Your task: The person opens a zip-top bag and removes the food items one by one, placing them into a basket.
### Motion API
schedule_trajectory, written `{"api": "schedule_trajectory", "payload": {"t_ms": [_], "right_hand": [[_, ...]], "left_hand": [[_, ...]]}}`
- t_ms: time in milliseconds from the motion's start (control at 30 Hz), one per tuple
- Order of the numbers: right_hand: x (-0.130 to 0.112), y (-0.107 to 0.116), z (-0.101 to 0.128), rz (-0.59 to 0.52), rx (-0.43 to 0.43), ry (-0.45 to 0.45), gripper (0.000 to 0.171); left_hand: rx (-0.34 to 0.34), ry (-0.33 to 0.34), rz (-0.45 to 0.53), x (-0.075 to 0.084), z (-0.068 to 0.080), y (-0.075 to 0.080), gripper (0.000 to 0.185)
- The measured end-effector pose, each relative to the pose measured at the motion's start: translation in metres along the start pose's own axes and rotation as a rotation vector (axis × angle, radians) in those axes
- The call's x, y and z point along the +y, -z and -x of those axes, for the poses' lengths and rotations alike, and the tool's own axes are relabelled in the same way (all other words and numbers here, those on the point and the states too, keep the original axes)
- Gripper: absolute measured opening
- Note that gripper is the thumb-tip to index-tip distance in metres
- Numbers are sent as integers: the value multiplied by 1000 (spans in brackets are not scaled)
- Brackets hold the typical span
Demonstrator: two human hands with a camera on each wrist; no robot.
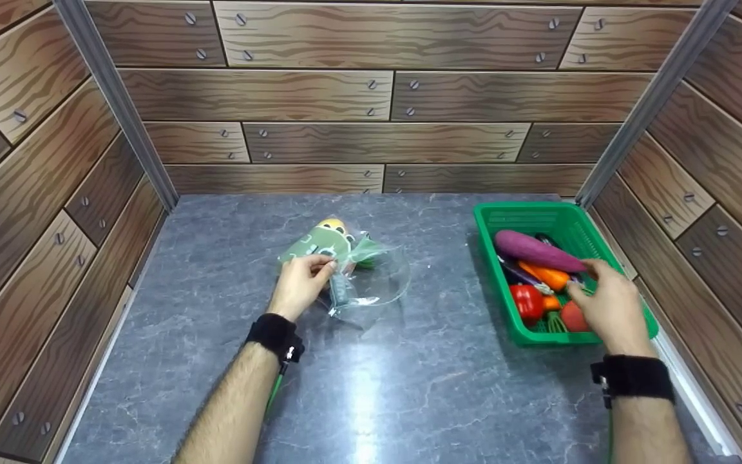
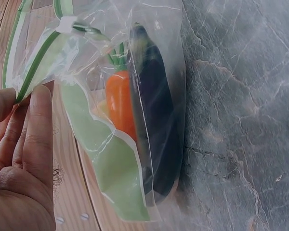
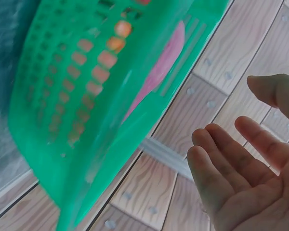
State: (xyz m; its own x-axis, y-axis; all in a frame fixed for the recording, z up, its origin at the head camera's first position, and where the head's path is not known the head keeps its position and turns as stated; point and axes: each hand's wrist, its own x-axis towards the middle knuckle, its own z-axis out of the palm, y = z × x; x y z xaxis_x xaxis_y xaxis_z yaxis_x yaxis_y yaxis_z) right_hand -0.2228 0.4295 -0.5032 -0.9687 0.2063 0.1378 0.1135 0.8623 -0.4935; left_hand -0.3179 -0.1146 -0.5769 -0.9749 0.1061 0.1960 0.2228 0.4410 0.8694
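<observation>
My left hand [image 1: 302, 281] pinches the green-edged rim of a clear plastic zip bag [image 2: 173, 14] between thumb and fingers. Inside the bag, a carrot [image 2: 119, 101] and a dark eggplant [image 2: 154, 106] show through the plastic. The bag's mouth [image 1: 377, 303] gapes toward the right. Over the near right part of the green basket [image 1: 519, 328] hovers my right hand [image 1: 612, 306], its fingers spread and loosely bent, holding nothing. Its fingertips are by the tapered end of a long purple sweet potato [image 1: 532, 250] lying atop the other vegetables.
In the basket also lie a red bell pepper [image 1: 526, 304], a carrot [image 1: 548, 277], a purple eggplant [image 1: 519, 274] and a round red item [image 1: 574, 317]. The basket stands near the right wood-patterned wall [image 1: 719, 212], on a grey marbled table [image 1: 435, 393].
</observation>
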Motion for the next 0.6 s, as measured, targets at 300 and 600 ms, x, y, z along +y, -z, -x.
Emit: {"api": "schedule_trajectory", "payload": {"t_ms": [300, 600], "right_hand": [[-41, -24, -6, -38, 33, 137, 62], [-82, -46, -9, -47, 3, 210, 61]], "left_hand": [[11, 75, -61, 20, 7, 1, 26], [5, 77, -62, 23, 10, 3, 28]]}}
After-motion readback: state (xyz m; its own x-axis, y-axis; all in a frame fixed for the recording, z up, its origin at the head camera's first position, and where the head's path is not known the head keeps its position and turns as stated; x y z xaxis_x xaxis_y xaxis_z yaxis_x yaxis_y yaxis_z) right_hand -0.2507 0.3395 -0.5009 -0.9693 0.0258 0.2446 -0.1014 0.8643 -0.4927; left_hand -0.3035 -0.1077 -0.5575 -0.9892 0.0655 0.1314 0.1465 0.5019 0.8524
